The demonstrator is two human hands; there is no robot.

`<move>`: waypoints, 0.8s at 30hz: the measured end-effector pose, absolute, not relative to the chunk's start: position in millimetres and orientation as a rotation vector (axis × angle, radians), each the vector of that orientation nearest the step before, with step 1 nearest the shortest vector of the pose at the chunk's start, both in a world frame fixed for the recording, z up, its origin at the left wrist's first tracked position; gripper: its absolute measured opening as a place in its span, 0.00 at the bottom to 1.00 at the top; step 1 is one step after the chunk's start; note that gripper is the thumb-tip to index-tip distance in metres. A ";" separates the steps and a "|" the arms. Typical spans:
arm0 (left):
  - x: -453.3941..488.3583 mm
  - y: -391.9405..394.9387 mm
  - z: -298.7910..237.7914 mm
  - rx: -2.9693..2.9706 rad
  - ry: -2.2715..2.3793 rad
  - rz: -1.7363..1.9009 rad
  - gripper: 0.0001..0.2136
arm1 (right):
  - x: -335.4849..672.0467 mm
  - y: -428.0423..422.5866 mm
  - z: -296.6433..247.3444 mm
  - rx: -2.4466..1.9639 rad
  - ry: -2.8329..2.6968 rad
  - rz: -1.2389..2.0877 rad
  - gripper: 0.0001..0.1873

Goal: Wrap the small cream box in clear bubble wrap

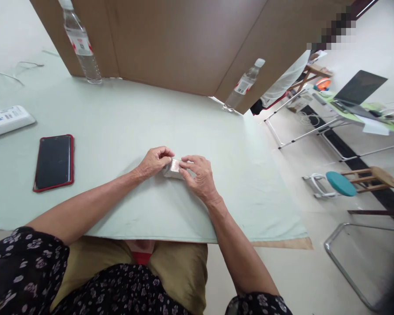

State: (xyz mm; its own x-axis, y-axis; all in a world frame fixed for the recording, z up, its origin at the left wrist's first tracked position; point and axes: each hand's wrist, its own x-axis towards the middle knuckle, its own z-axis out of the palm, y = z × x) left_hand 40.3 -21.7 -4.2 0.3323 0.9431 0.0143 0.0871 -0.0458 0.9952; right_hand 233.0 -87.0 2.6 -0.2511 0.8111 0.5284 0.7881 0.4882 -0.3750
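A small whitish, shiny box-like packet [175,166] with a pinkish patch on top sits on the pale green tablecloth [128,118], between my two hands. The thumb and curled fingers of my left hand [155,162] pinch at its left end. From the other side, my right hand [199,175] has its fingertips and thumb around the packet's right end. My fingers cover both ends, and I cannot make out what is printed on it.
A phone in a red case [54,162] and a white power strip-like object [8,121] lie to the left. Two water bottles [82,46] [244,85] stand against a large brown cardboard panel [170,43]. Rightward are a laptop table [357,111] and a stool with a teal seat [340,183].
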 end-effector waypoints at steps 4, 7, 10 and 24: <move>39.9 -21.0 -5.9 1.471 0.988 0.945 0.12 | 230.4 -78.9 15.3 -1.325 -2.188 -0.032 0.06; 40.6 -21.3 -6.8 1.465 0.981 0.952 0.11 | 227.0 -69.9 18.3 -1.326 -2.196 -0.066 0.07; 41.1 -22.4 -6.7 1.463 0.975 0.953 0.13 | 226.9 -55.9 16.9 -1.370 -2.078 -0.058 0.07; 42.2 -29.1 -4.0 1.412 0.862 0.986 0.13 | 236.4 48.8 14.6 -1.374 -1.822 0.200 0.08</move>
State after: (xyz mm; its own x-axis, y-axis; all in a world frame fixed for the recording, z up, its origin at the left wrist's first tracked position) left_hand 42.2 -29.1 -4.0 0.3770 0.9222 0.0859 -0.0375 -0.0775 0.9963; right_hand 236.4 48.8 14.6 -0.0623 0.8573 0.5111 0.7256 0.3905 -0.5666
